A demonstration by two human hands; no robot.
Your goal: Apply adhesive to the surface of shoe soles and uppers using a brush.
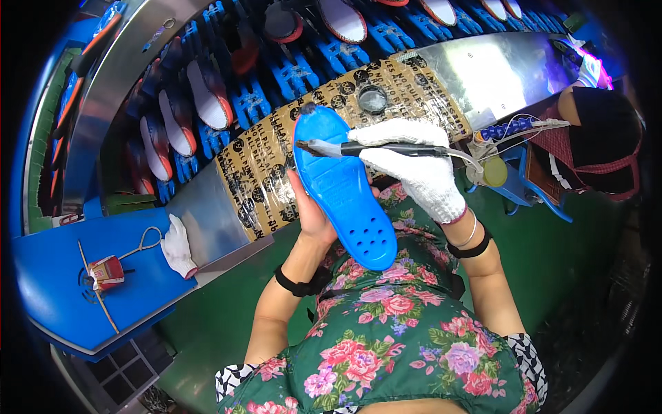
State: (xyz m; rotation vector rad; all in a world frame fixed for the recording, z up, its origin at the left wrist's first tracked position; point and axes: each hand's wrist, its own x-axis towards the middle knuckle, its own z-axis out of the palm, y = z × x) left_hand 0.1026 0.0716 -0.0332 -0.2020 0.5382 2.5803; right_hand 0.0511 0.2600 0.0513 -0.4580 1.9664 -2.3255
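Observation:
My bare left hand (312, 215) grips a blue shoe insole (345, 193) from beneath, its thumb along the left edge. The insole is tilted, with a cluster of small holes at its near end. My right hand (427, 176), in a white knitted glove, is closed around a brush (393, 148) with a black handle. A thin pale tube (467, 159) runs from the handle's rear. The brush's flat bristles lie over the insole's upper part; whether they touch it I cannot tell. A small dark lump (308, 108) shows at the insole's far end.
Printed tape covers a board (265, 176) before me, bearing a small round dish (372, 100). Beyond run blue racks (293, 77) with shoe uppers (210, 96). A white glove (178, 247) lies on the blue table (172, 290) at left. Another person (600, 138) is at right.

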